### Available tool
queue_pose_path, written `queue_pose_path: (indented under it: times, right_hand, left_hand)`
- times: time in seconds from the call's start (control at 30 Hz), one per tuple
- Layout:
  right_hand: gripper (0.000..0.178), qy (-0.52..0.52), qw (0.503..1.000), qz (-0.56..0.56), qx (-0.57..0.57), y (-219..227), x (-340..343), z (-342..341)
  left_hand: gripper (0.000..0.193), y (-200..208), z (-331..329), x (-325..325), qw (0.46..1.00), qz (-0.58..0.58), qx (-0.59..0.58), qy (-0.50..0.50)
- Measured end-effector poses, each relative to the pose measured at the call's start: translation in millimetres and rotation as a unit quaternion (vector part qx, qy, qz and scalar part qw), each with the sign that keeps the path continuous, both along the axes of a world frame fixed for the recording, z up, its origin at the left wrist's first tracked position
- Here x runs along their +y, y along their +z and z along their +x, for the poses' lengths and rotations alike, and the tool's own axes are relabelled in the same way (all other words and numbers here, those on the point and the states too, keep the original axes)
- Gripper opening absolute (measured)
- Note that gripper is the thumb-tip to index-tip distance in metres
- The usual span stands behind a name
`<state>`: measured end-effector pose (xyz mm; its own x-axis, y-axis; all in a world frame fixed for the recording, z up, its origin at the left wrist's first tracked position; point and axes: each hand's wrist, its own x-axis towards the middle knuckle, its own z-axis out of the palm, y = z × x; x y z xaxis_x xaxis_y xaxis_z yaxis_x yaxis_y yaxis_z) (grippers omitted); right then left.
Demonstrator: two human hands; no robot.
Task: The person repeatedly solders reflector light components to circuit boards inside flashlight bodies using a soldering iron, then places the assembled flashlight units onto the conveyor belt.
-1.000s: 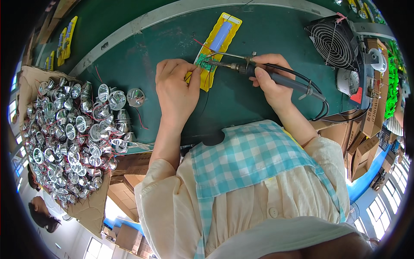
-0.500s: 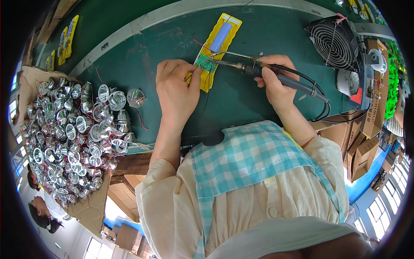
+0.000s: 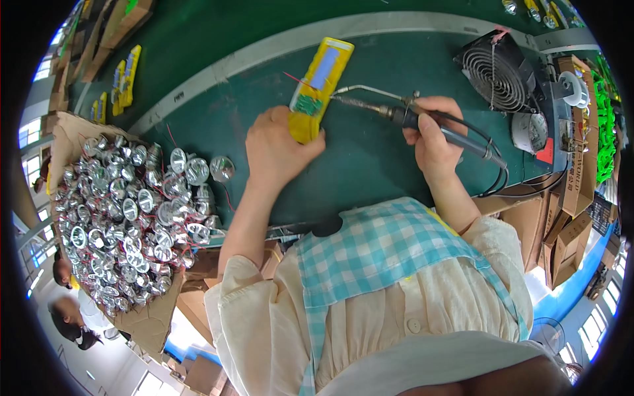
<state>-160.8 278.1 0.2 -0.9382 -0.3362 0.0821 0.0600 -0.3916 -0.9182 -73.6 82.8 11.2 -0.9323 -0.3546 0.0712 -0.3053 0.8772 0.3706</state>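
My left hand (image 3: 277, 148) grips the lower end of a yellow plastic case (image 3: 304, 129), thumb on its right side and fingers on its left. Inside the case lie a pale purple cylindrical battery (image 3: 324, 69) and, below it, a small green circuit board (image 3: 307, 104). A thin red wire sticks out to the left between them. In my right hand (image 3: 437, 138) is a grey-handled soldering iron (image 3: 403, 117), closed in the fingers, with a thin metal solder-feed tube (image 3: 370, 87) along it. The iron's tip points left, just right of the case and apart from the board.
At left, a cardboard box (image 3: 142, 325) overflows with silvery lamp reflectors (image 3: 132, 211) on red wires. A black fan (image 3: 496, 74) and a round white container (image 3: 529, 132) stand at right. More yellow cases (image 3: 125, 79) lie at far left. The iron's black cable (image 3: 496, 181) loops right.
My left hand has let go at the circuit board and now grips the case's lower end. The soldering iron has drawn back to the right, off the board. The whole view has shifted slightly.
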Motion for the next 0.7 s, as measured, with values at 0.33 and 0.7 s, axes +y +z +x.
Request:
queue_pose_path:
  times: [0.33,0.7]
  right_hand:
    - [0.015,-0.070,0.996,-0.059,-0.001,-1,13,-5]
    - [0.018,-0.054,0.997,-0.049,-0.007,0,2,-14]
  left_hand:
    - [0.066,1,-221,-87,0.978,-0.039,-0.094,0.184]
    - [0.032,15,-51,-352,0.872,-0.300,-0.241,0.301]
